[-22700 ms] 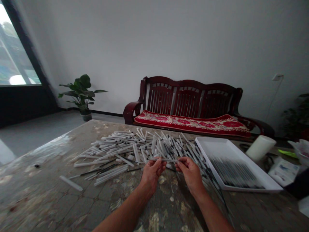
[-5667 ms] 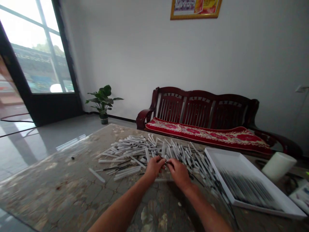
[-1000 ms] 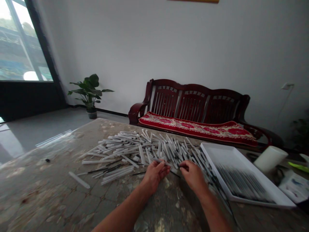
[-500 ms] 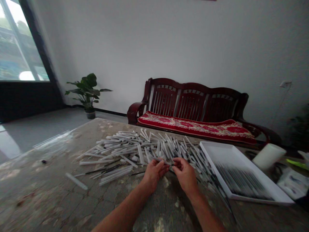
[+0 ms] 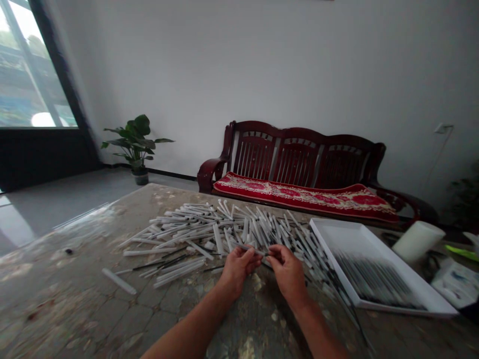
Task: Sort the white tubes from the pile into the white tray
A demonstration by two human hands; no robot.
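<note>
At the near edge of a pile of slim whitish tubes (image 5: 194, 227), my left hand (image 5: 239, 267) pinches one slim tube (image 5: 245, 246) between thumb and fingers. My right hand (image 5: 286, 269) has its thumb and forefinger closed at the right end of that tube, on a small dark part. The fingers hide most of this joint, so I cannot tell whether the dark part is inside the tube. Thin black rods (image 5: 162, 263) lie among the pile, and a single loose tube (image 5: 119, 281) rests apart on the left.
To the right stands a shallow white tray (image 5: 339, 227) with a row of dark-and-clear sticks. Beyond it are a white roll (image 5: 418, 242) and a white packet (image 5: 454, 281). A small black piece (image 5: 68, 251) lies far left. Behind the table (image 5: 82, 309) is a wooden bench (image 5: 295, 154).
My hands and the tube between them have barely moved. The view has shifted very slightly; the pile and the tray look the same.
</note>
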